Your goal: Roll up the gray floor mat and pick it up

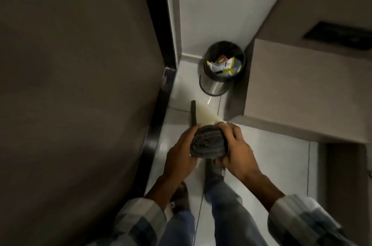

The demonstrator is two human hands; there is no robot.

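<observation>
The gray floor mat point(207, 142) is mostly wound into a thick fuzzy roll held above the pale tiled floor. Its unrolled tail hangs forward from the roll, showing a cream underside and a dark edge strip. My left hand point(181, 153) grips the roll's left end with fingers curled around it. My right hand point(235, 145) clasps the right end, fingers over the top. Both hands touch the roll from opposite sides. My feet stand on the floor just below the roll.
A steel trash bin point(216, 84) with a black liner and wrappers stands ahead in the corner. A dark door or panel point(80, 84) fills the left side. A beige cabinet point(302, 88) juts out on the right, leaving a narrow strip of floor.
</observation>
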